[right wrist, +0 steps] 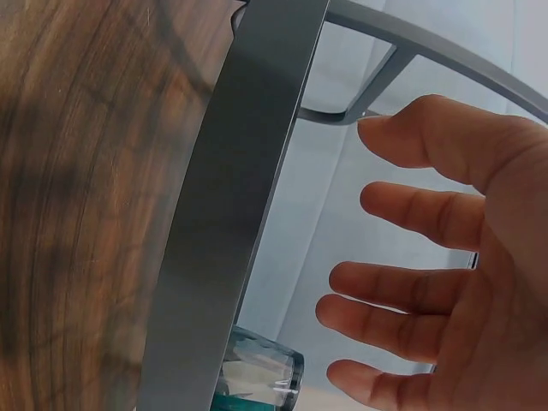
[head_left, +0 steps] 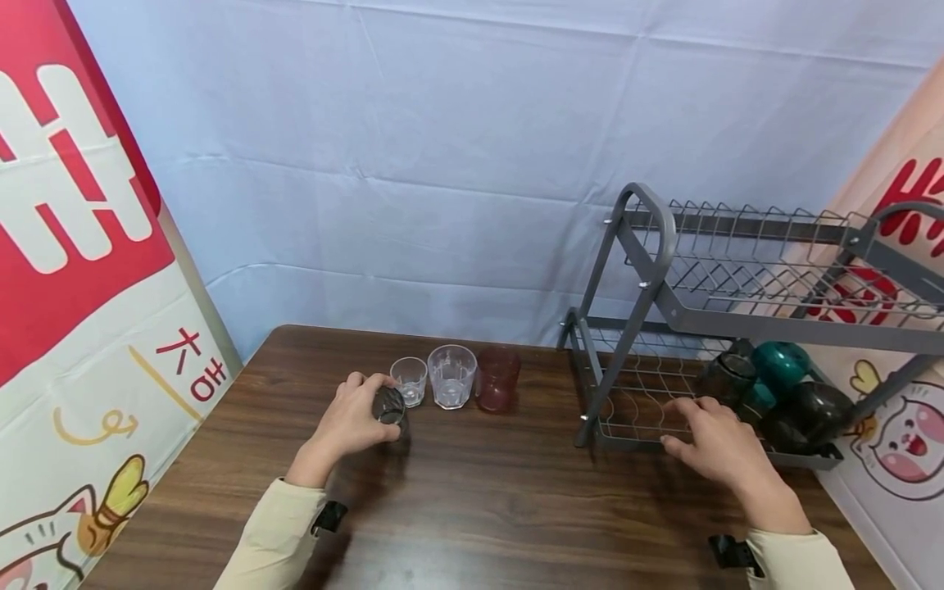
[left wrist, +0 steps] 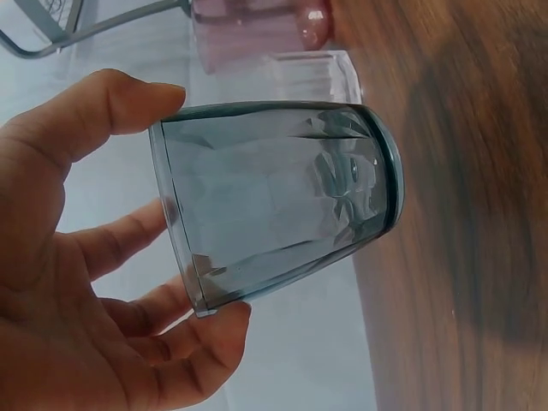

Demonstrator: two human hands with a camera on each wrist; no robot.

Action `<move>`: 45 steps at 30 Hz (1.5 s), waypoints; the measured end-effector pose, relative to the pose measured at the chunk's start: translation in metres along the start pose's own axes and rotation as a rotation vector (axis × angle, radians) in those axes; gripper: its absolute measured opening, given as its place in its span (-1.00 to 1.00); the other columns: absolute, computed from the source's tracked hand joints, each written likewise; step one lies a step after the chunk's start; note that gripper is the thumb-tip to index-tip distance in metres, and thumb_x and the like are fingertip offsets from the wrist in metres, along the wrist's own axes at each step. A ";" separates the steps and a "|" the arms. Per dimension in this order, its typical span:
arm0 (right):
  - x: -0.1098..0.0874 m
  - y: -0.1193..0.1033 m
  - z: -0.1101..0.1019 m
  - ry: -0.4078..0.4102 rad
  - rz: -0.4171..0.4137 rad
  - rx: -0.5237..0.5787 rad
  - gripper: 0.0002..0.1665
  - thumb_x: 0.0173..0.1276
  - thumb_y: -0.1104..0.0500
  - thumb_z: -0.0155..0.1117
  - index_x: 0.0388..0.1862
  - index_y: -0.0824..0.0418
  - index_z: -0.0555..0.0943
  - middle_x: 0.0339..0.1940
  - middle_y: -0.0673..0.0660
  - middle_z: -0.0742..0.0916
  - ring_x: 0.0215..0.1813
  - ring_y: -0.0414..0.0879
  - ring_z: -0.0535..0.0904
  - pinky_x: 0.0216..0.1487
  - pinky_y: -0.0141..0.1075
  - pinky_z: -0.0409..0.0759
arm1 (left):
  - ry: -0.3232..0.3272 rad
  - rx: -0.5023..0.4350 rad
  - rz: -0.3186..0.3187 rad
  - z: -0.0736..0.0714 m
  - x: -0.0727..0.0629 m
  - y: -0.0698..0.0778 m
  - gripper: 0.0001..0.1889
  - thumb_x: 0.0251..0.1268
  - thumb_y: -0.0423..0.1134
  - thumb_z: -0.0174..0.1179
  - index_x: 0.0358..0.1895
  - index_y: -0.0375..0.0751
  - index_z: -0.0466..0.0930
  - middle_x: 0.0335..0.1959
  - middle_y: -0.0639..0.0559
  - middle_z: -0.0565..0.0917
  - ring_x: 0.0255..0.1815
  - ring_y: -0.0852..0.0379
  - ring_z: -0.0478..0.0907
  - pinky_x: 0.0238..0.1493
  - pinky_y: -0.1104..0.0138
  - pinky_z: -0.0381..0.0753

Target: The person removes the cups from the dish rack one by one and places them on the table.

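Note:
My left hand (head_left: pixel 352 419) grips a smoky grey glass (left wrist: pixel 274 197) round its rim, thumb on one side and fingers on the other. In the head view this grey glass (head_left: pixel 388 405) is at the left end of a row. Beside it stand a small clear glass (head_left: pixel 410 382), a larger clear glass (head_left: pixel 452 377) and a red-pink cup (head_left: pixel 497 378). My right hand (head_left: pixel 719 442) holds nothing; its fingers are apart and loosely bent at the front of the grey dish rack (head_left: pixel 708 319), near the dark glass (head_left: pixel 726 377) on the lower shelf.
Several dark and teal vessels, among them a teal one (head_left: pixel 782 365) and a black one (head_left: pixel 807 416), crowd the rack's lower right. The upper wire shelf (head_left: pixel 767 274) overhangs them. A pale cloth (head_left: pixel 442 164) hangs behind the wooden table (head_left: pixel 501 500).

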State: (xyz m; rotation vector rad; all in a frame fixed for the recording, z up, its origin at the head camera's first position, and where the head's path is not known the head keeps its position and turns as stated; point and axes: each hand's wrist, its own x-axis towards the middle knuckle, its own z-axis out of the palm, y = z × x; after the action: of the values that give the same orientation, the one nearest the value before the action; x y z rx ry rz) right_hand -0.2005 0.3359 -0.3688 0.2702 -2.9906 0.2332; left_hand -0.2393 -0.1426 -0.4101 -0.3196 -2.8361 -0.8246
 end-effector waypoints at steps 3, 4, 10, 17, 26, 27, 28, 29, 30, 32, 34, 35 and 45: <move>0.001 0.002 0.000 -0.006 0.014 0.006 -0.43 0.07 0.07 0.41 0.01 0.33 0.51 -0.05 0.53 0.46 -0.11 0.42 0.41 -0.31 0.28 0.38 | 0.001 0.009 -0.005 -0.001 0.001 -0.003 -0.33 -0.40 -0.14 0.40 0.04 -0.07 0.52 -0.14 -0.17 0.38 -0.14 -0.18 0.33 -0.24 0.06 0.43; 0.002 0.003 -0.001 -0.010 0.022 0.009 -0.42 0.07 0.06 0.41 0.02 0.33 0.50 -0.05 0.54 0.46 -0.12 0.42 0.41 -0.31 0.29 0.38 | 0.002 0.010 -0.007 -0.001 0.001 -0.004 -0.33 -0.40 -0.14 0.40 0.04 -0.06 0.52 -0.13 -0.17 0.38 -0.14 -0.18 0.33 -0.24 0.06 0.42; 0.004 0.008 -0.003 -0.032 0.057 0.021 -0.38 0.07 0.05 0.41 0.04 0.37 0.49 -0.07 0.54 0.46 -0.11 0.43 0.41 -0.26 0.30 0.36 | 0.004 0.012 -0.029 -0.003 0.003 -0.009 -0.36 -0.37 -0.15 0.40 0.03 -0.06 0.52 -0.11 -0.19 0.38 -0.12 -0.19 0.32 -0.24 0.05 0.42; 0.007 0.017 -0.006 -0.079 0.074 0.032 -0.35 0.09 0.04 0.40 0.03 0.42 0.46 -0.11 0.54 0.45 -0.15 0.44 0.42 -0.27 0.28 0.38 | -0.004 0.020 -0.032 -0.006 0.007 -0.014 -0.34 -0.33 -0.16 0.41 0.06 -0.13 0.52 -0.08 -0.23 0.38 -0.11 -0.22 0.31 -0.22 0.04 0.41; 0.015 0.028 -0.013 -0.084 0.099 0.052 -0.38 0.14 0.07 0.35 0.04 0.46 0.43 -0.12 0.56 0.43 -0.16 0.44 0.42 -0.24 0.29 0.38 | 0.004 0.023 -0.054 -0.012 0.016 -0.017 -0.32 -0.29 -0.17 0.38 0.12 -0.18 0.49 0.00 -0.30 0.35 -0.03 -0.29 0.28 -0.19 0.00 0.40; 0.016 0.030 -0.013 -0.085 0.106 0.051 -0.37 0.14 0.06 0.34 0.05 0.46 0.43 -0.12 0.56 0.43 -0.15 0.45 0.41 -0.23 0.29 0.38 | 0.002 0.023 -0.057 -0.012 0.017 -0.018 -0.31 -0.28 -0.17 0.37 0.13 -0.19 0.48 0.01 -0.31 0.35 -0.02 -0.29 0.28 -0.19 -0.01 0.40; 0.016 0.031 -0.013 -0.088 0.111 0.051 -0.36 0.14 0.06 0.34 0.05 0.46 0.42 -0.12 0.57 0.43 -0.15 0.45 0.41 -0.22 0.30 0.37 | -0.001 0.024 -0.061 -0.012 0.017 -0.018 -0.31 -0.27 -0.17 0.37 0.13 -0.19 0.48 0.02 -0.31 0.34 -0.01 -0.29 0.27 -0.18 -0.01 0.39; 0.017 0.033 -0.013 -0.091 0.115 0.051 -0.36 0.14 0.05 0.34 0.06 0.47 0.41 -0.11 0.57 0.43 -0.15 0.45 0.41 -0.22 0.30 0.37 | -0.003 0.024 -0.065 -0.012 0.018 -0.019 -0.31 -0.25 -0.17 0.37 0.14 -0.20 0.47 0.03 -0.32 0.34 -0.01 -0.30 0.27 -0.17 -0.02 0.39; 0.017 0.034 -0.013 -0.093 0.118 0.050 -0.35 0.14 0.05 0.34 0.06 0.47 0.41 -0.11 0.57 0.42 -0.15 0.45 0.41 -0.21 0.30 0.37 | -0.004 0.025 -0.073 -0.011 0.018 -0.019 -0.31 -0.25 -0.16 0.37 0.15 -0.19 0.47 0.04 -0.32 0.33 0.00 -0.29 0.26 -0.17 -0.01 0.39; 0.018 0.038 -0.013 -0.093 0.124 0.051 -0.34 0.15 0.05 0.34 0.07 0.48 0.40 -0.09 0.59 0.41 -0.12 0.46 0.39 -0.19 0.30 0.35 | -0.001 0.029 -0.081 -0.011 0.019 -0.020 -0.31 -0.24 -0.16 0.37 0.15 -0.19 0.47 0.04 -0.32 0.33 -0.01 -0.29 0.27 -0.17 -0.01 0.39; 0.020 0.042 -0.013 -0.095 0.129 0.059 -0.34 0.16 0.06 0.33 0.08 0.49 0.39 -0.06 0.61 0.40 -0.08 0.48 0.36 -0.16 0.31 0.34 | 0.005 0.033 -0.082 -0.010 0.020 -0.021 -0.31 -0.24 -0.17 0.38 0.15 -0.20 0.47 0.04 -0.33 0.33 -0.04 -0.28 0.28 -0.19 0.00 0.39; 0.020 0.044 -0.013 -0.095 0.131 0.062 -0.34 0.16 0.07 0.33 0.08 0.49 0.39 -0.05 0.62 0.39 -0.06 0.49 0.34 -0.14 0.32 0.32 | 0.007 0.038 -0.086 -0.010 0.021 -0.021 -0.31 -0.24 -0.17 0.38 0.15 -0.20 0.47 0.04 -0.34 0.34 -0.06 -0.27 0.28 -0.20 0.01 0.39; 0.030 0.056 -0.020 -0.084 0.143 0.074 -0.36 0.19 0.10 0.29 0.08 0.53 0.37 -0.04 0.63 0.38 -0.02 0.50 0.30 -0.10 0.30 0.31 | 0.019 0.041 -0.109 -0.007 0.029 -0.027 -0.30 -0.19 -0.15 0.38 0.19 -0.18 0.44 0.10 -0.33 0.30 -0.02 -0.25 0.25 -0.29 0.02 0.41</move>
State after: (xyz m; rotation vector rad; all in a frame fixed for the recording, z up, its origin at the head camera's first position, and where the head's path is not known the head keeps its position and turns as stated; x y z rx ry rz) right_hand -0.2379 0.3882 -0.3532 0.0748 -3.0917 0.3563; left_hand -0.2735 -0.1638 -0.4114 -0.1515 -2.8696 -0.7832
